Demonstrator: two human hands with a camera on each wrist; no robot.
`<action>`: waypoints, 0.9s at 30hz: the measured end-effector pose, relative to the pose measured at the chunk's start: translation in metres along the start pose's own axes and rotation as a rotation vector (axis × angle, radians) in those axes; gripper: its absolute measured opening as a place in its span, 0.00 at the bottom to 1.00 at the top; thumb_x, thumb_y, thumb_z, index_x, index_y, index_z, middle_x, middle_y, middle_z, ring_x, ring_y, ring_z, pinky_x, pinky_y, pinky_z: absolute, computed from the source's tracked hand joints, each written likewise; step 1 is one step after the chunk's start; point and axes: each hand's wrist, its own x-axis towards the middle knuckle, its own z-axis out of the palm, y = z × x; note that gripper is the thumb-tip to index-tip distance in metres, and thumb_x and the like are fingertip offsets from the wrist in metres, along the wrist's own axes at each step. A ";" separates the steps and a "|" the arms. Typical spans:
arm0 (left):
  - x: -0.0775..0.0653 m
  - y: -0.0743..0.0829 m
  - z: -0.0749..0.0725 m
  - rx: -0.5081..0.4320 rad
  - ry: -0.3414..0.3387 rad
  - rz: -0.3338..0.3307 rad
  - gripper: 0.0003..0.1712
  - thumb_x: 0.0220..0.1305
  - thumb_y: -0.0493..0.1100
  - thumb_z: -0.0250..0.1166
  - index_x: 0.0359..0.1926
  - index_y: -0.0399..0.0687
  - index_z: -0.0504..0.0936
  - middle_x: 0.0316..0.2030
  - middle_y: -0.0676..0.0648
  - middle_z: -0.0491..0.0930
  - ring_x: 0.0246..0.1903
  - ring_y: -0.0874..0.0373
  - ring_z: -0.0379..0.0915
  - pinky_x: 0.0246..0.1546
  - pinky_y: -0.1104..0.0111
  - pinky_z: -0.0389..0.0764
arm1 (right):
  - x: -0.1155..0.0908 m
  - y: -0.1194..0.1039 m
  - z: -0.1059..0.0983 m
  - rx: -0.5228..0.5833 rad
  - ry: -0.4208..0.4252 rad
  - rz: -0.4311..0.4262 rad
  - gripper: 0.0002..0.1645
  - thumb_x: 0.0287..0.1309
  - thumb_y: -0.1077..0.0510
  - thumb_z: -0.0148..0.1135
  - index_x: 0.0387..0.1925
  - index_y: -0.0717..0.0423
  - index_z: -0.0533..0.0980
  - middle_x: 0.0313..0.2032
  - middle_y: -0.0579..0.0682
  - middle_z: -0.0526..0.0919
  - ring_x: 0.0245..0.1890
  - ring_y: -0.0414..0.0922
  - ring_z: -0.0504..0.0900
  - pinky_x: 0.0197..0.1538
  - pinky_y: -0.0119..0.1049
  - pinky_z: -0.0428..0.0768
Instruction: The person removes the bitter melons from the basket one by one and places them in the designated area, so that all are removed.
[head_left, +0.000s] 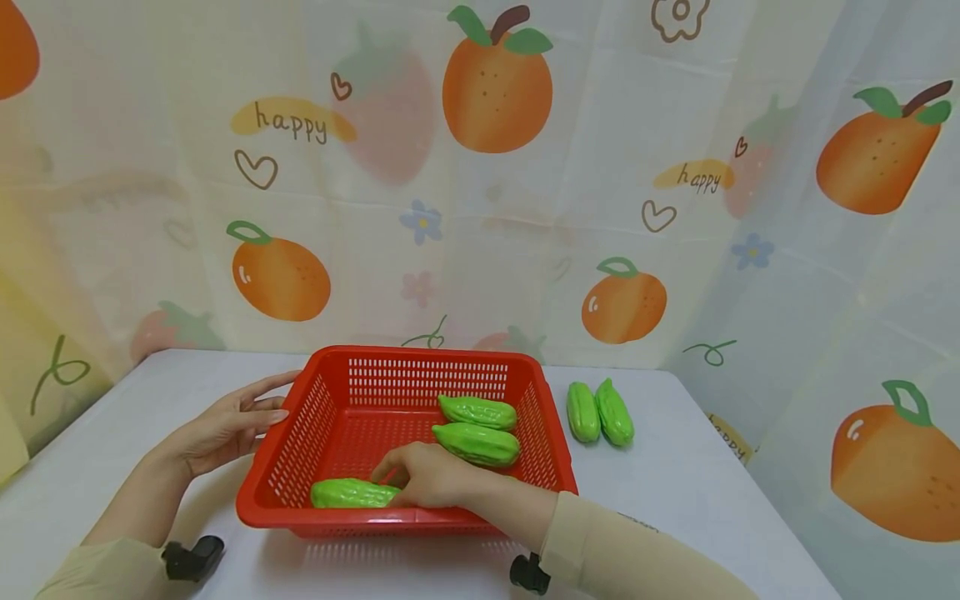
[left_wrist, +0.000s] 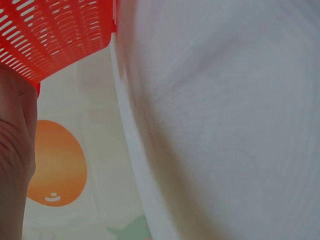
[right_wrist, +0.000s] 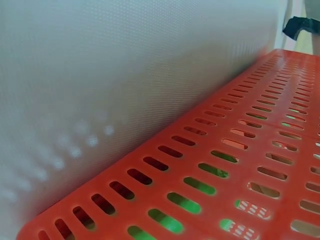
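Observation:
A red slotted plastic basket (head_left: 438, 355) stands on the table. My left hand (head_left: 221, 433) holds its left rim, thumb over the edge and fingers along the outer side. Inside, at the front wall, my right hand (head_left: 431, 477) grips the right end of a bumpy light-green bitter melon (head_left: 347, 493), which lies lengthwise along that wall. Two more bitter melons, one farther back (head_left: 480, 412) and one nearer (head_left: 478, 444), lie side by side in the right half. The right wrist view shows the basket's slotted outer wall (right_wrist: 175, 150), with green showing through.
To the right of the basket, two bitter melons, a left one (head_left: 583, 412) and a right one (head_left: 616, 414), lie close together on the white tabletop (head_left: 675, 483). A fruit-printed curtain (head_left: 517, 217) hangs behind the table and along its sides.

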 end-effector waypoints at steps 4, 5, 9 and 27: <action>0.000 0.000 0.001 0.002 0.009 -0.001 0.27 0.76 0.36 0.47 0.67 0.70 0.64 0.53 0.57 0.84 0.49 0.60 0.84 0.50 0.63 0.86 | 0.000 0.000 0.000 0.003 0.007 -0.003 0.19 0.53 0.60 0.72 0.49 0.47 0.83 0.43 0.47 0.89 0.41 0.36 0.84 0.46 0.27 0.80; 0.000 0.000 0.001 0.003 0.010 -0.002 0.27 0.76 0.36 0.47 0.67 0.71 0.64 0.53 0.57 0.84 0.49 0.60 0.84 0.50 0.62 0.86 | 0.000 0.000 0.000 0.004 0.008 -0.007 0.19 0.53 0.60 0.72 0.49 0.47 0.82 0.43 0.47 0.89 0.41 0.36 0.85 0.46 0.27 0.80; 0.000 0.000 0.001 0.000 -0.003 0.003 0.27 0.76 0.35 0.47 0.67 0.70 0.64 0.53 0.56 0.84 0.49 0.60 0.84 0.50 0.62 0.85 | 0.000 -0.001 0.000 -0.006 0.018 -0.030 0.19 0.54 0.60 0.72 0.49 0.48 0.82 0.44 0.45 0.89 0.42 0.35 0.85 0.47 0.25 0.80; 0.000 0.001 0.001 0.017 0.003 -0.005 0.27 0.76 0.36 0.47 0.67 0.71 0.64 0.53 0.57 0.84 0.49 0.60 0.84 0.50 0.62 0.86 | -0.004 -0.004 0.000 0.047 0.081 -0.049 0.17 0.55 0.60 0.71 0.48 0.50 0.82 0.45 0.44 0.88 0.43 0.37 0.85 0.47 0.24 0.79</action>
